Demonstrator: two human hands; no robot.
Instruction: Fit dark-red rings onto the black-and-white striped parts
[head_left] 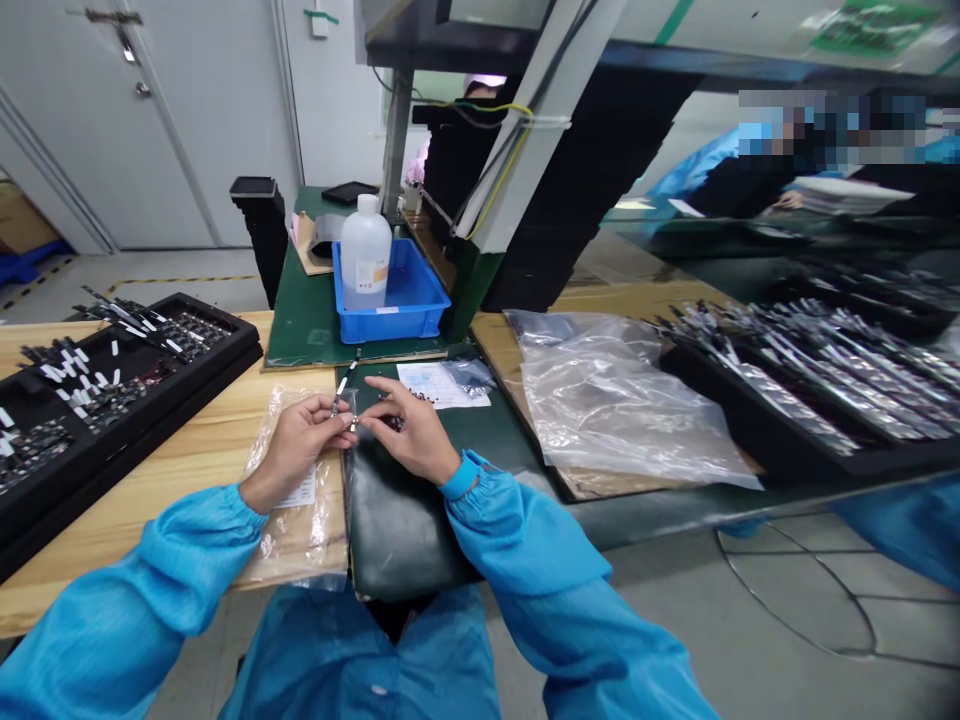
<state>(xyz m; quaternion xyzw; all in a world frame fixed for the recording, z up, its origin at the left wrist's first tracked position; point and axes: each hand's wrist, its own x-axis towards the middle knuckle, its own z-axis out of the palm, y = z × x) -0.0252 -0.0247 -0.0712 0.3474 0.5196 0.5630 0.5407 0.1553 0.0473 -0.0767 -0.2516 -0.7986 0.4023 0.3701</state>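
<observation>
**Centre, near:** left hand (pixel 296 447), grip closed, thumb and forefinger pinching a narrow component strip (pixel 343 385), which is tipped away towards 12 o'clock with a white tab on it. Right hand (pixel 417 432), grip nearly closed, fingertips (pixel 367 413) meeting the strip's lower end; exact contact is too small to tell. Blue sleeves on both arms; blue cuff (pixel 459 476) on the right wrist.

**Beneath the hands:** clear plastic bag (pixel 300 540) on the wooden counter (pixel 169 445) under the left hand, at 11 o'clock from the body; dark green mat (pixel 397 530) under the right, with small dark parts (pixel 394 422) by the right fingers.

**Mid-range:** printed paper sheet (pixel 439 385) at 12 o'clock. Black tray (pixel 127 400) of circuit strips with white tabs at 10 o'clock. Crumpled clear plastic bag (pixel 622 400) at 2 o'clock, with a black tray (pixel 780 400) of metallic strips beyond it.

**Far:** blue plastic crate (pixel 416 290) holding a white plastic bottle (pixel 365 252), at 12 o'clock.
</observation>
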